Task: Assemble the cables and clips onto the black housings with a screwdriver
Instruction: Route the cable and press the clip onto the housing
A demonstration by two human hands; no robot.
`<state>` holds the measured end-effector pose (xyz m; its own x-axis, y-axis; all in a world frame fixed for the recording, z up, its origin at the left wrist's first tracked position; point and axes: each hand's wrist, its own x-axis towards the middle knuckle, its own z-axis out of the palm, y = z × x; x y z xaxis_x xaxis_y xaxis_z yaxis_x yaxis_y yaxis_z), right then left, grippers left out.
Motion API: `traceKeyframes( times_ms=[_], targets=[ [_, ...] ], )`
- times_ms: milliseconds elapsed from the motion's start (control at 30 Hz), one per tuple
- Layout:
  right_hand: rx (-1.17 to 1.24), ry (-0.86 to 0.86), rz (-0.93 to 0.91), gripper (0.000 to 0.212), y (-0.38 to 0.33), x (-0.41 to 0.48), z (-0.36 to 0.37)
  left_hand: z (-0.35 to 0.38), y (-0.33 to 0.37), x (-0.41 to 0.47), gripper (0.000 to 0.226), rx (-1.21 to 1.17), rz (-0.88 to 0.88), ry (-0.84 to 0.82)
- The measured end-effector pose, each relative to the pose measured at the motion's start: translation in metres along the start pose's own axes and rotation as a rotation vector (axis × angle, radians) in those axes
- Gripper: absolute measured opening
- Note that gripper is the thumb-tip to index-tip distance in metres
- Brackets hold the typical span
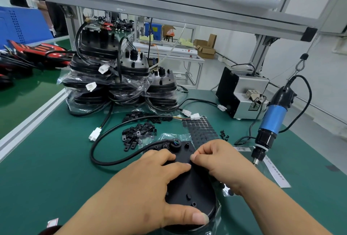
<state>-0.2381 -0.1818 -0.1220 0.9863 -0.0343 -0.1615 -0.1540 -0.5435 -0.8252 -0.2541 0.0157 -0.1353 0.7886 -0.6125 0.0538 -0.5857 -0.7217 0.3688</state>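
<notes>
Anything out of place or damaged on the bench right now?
Nothing looks damaged or spilled. The clips lie in a loose heap and the bagged housings are stacked unevenly, which looks like ordinary working clutter.

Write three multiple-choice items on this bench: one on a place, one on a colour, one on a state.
1. Where is the pile of black clips? A. on the green mat beyond the black housing B. in a box C. on the shelf
2. The hanging screwdriver has a body coloured: A. red B. blue C. yellow
3. The left hand: A. grips the screwdriver B. hangs idle C. rests on the housing

A: the clips lie loose on the mat. B: the barrel is blue. C: its fingers lie across the housing.
</notes>
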Motion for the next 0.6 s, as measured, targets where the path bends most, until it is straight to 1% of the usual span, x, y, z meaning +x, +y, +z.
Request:
traceKeyframes(
  times_ms=[100,200,267,467,600],
  targets=[
    [0.014,0.007,0.016,0.037,-0.0002,0.0017,0.0015,0.0009,-0.0002,0.0023,0.109,0.033,0.007,0.002],
    [0.051,0.048,0.079,0.035,-0.0003,0.0044,0.0017,0.0023,-0.0004,0.0032,0.109,0.046,0.010,0.009],
    [0.074,0.060,0.106,0.037,-0.0002,0.0055,0.0012,0.0037,0.0007,0.0046,0.108,0.068,0.017,0.022],
    [0.094,0.072,0.109,0.042,-0.0005,0.0060,0.0013,0.0063,0.0028,0.0092,0.112,0.124,0.011,0.035],
    [0.097,0.062,0.093,0.043,0.0006,0.0062,0.0013,0.0073,0.0033,0.0091,0.109,0.143,0.013,0.038]
  ],
)
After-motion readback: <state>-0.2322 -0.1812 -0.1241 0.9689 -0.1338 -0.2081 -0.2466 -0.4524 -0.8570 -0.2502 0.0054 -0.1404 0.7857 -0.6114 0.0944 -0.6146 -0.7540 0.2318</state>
